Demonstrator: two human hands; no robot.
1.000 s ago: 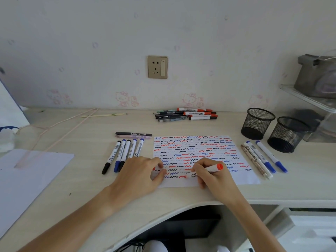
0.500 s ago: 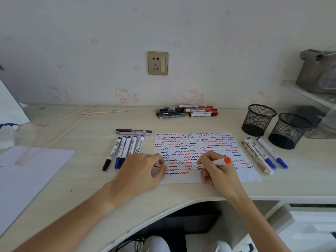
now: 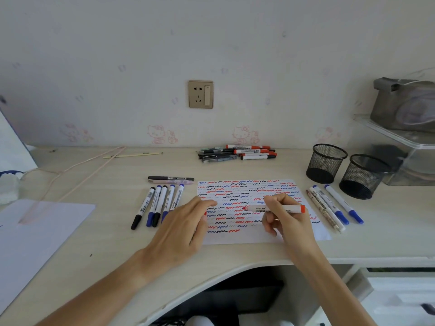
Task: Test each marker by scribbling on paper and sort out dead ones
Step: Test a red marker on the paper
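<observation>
**Red marker lifted level over the test sheet, tip uncapped.**

The right hand pinches the red marker near mid-barrel, fingers curled round it, above the scribbled paper. The marker's long axis runs roughly left to right across the sheet, bare tip to the person's left and red end cap to the right, the barrel near horizontal. The left hand lies at the sheet's left edge with fingers curled; a speck of red at its fingertips may be the cap, though the view is too poor to be sure. Risks, as judged: the exposed tip could smear a finger or the desk if it swings; recapping could miss; and the marker could land in the wrong row, the blue markers left or the set right, spoiling the sort.
</observation>
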